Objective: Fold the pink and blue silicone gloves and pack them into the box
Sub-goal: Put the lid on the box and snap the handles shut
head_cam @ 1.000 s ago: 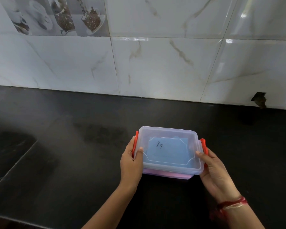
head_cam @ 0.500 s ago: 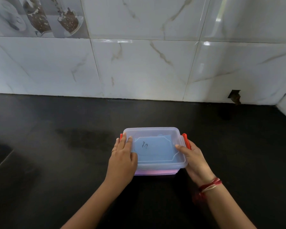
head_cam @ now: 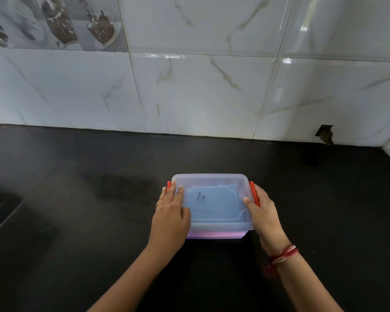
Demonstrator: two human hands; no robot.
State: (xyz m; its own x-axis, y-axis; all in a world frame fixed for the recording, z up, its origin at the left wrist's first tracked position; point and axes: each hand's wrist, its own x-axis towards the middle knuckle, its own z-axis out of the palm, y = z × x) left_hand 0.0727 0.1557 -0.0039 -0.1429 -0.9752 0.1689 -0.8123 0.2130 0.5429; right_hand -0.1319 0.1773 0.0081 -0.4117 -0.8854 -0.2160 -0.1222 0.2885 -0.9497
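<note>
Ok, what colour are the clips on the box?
Orange-red clips, seen best in the head view.

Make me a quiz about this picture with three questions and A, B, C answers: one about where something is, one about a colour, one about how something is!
1. Where does the box stand?
A) on the black counter
B) on a shelf
C) in a sink

2. What colour are the side latches?
A) green
B) orange-red
C) yellow

3. How is the lid?
A) beside the box
B) on the box
C) leaning on the wall

Answers:
1 A, the black counter lies all round the box.
2 B, both latches show orange-red at the box's ends.
3 B, the lid covers the box, the blue glove shows through it, and the left hand rests on it.
</note>
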